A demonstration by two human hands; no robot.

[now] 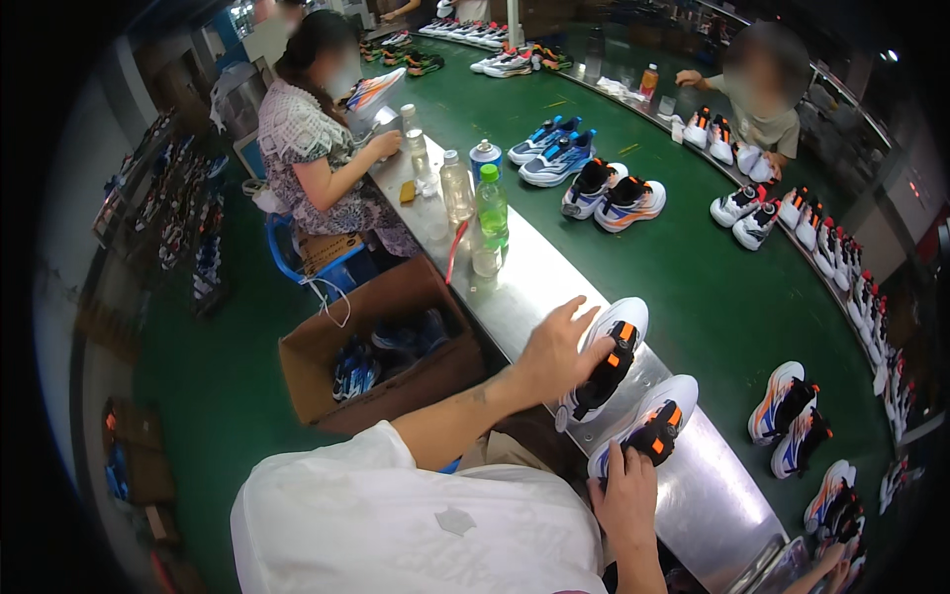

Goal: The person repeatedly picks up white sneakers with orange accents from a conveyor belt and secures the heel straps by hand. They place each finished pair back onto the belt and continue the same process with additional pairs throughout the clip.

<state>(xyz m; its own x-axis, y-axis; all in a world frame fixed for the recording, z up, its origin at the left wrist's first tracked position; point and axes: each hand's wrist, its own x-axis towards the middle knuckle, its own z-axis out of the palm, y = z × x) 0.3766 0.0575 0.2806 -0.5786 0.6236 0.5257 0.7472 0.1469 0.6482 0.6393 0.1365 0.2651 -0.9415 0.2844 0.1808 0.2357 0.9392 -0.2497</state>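
Two white sneakers with black tongues and orange tabs lie side by side on a metal worktop strip [727, 495], toes pointing away from me. My left hand [559, 348] is over the farther sneaker [625, 322], its fingers spread and its thumb against the dark tongue. Nothing is wrapped in that hand. On the nearer sneaker [665, 398], my right hand [628, 495] has its fingers over the heel end and collar, gripping it there. The fingers partly cover that shoe's heel.
A green bottle [492, 208], clear bottles and a spray can [485, 155] stand farther along the strip. A cardboard box [396, 391] holding blue shoes is at my left. Shoe pairs sit on the green tabletop [683, 272]. Co-workers sit far left and across; another person's hands show lower right.
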